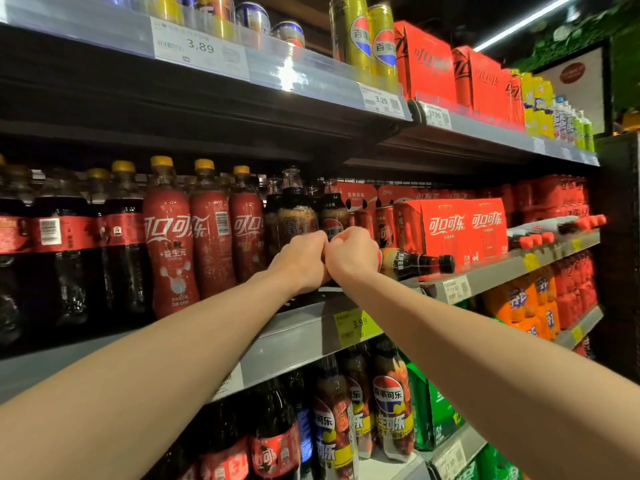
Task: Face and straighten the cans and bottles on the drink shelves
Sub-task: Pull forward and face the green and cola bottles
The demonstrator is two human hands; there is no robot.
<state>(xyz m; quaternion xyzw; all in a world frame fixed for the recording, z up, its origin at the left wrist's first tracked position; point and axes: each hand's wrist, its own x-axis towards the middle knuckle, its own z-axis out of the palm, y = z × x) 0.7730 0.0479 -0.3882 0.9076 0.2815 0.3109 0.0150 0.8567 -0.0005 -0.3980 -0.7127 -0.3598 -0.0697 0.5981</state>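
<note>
both arms reach up to the middle drink shelf point(304, 327), the hands meeting knuckle to knuckle in front of a cluster of dark cola bottles. the left hand point(303, 259) is seen from the back, its fingers curled away toward a dark bottle point(297, 213) with a clear cap that stands upright just behind it — whether they actually grip that bottle or only rest against it cannot be told. the right hand point(351, 252) is curled into a fist shape beside it, in front of a second dark bottle point(333, 211) with a round logo; its fingers are hidden too, so the grip cannot be told.

just right of the right hand a black-capped bottle point(415, 263) lies on its side at the shelf's front edge, cap pointing right, touching or nearly touching the wrist. behind it stand red cardboard multipacks point(464, 230). to the left of the hands, a row of red-wrapped bottles with yellow caps point(169, 233) stands upright. a yellow price tag point(355, 325) sits on the shelf rail under the right forearm. on the shelf above stand tall yellow cans point(363, 39).
</note>
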